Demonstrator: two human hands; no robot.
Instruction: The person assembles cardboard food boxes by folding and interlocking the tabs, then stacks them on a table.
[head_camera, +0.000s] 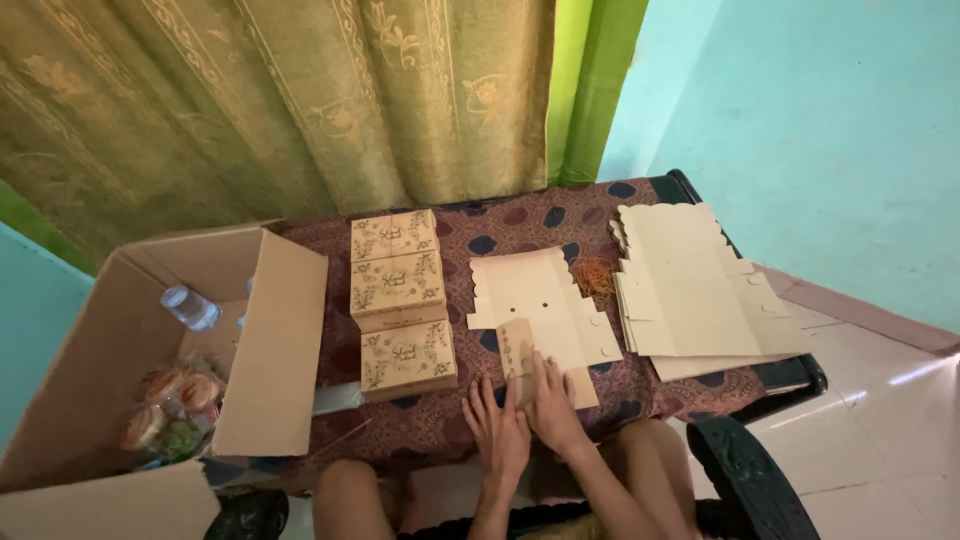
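Both hands on flat box blank (540, 305) at near table edge. Right hand (551, 403) pressing folded-up side flap (516, 352), fingers spread, not clenched. Left hand (497, 424) flat just beside it, palm down, gripping nothing. Blank extends up and right from hands, long axis slightly diagonal. Right hand nearer flap. Finished boxes (400, 300) to left, blank stack (690, 290) to right.

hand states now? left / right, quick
Left hand: open, fingers flat on the patterned tablecloth beside the flat box blank.
Right hand: open, palm pressing down on the blank's folded flap; not gripping it.
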